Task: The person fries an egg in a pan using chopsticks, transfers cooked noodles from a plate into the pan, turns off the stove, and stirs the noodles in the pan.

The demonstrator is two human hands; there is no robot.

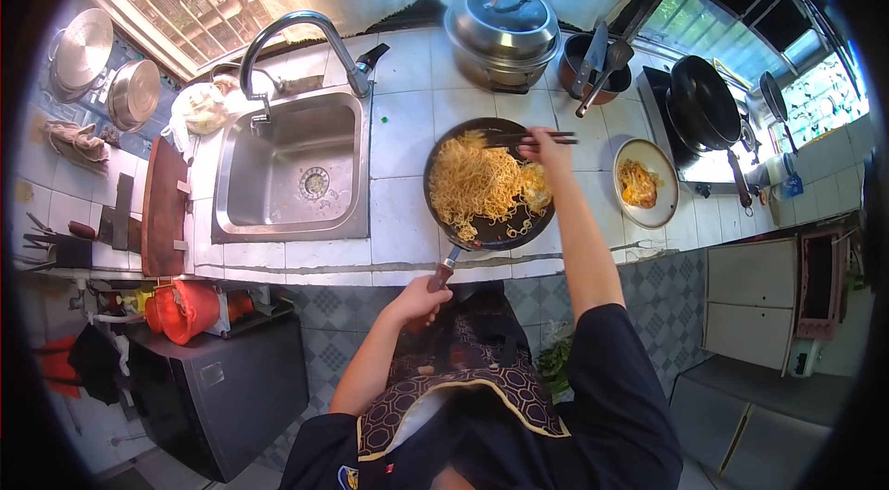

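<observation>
A dark frying pan point(505, 235) sits on the white tiled counter, its handle pointing toward me over the front edge. My left hand point(421, 302) is wrapped round the pan's brown handle. Noodles point(477, 182) fill much of the pan, with a fried egg point(535, 189) at their right side. Above the pan's right part, my right hand point(546, 147) grips a pair of dark chopsticks point(505, 139). Their tips reach into the noodles at the upper left, where the strands look blurred. Right of the pan stands a plate point(622, 203) holding fried egg point(639, 184).
A steel sink point(222, 184) with a curved faucet point(301, 18) lies to the left. Behind the pan stand a lidded steel pot point(505, 27) and a smaller pot point(619, 94) with a knife and spatula across it. A black wok point(699, 101) rests on the stove at right.
</observation>
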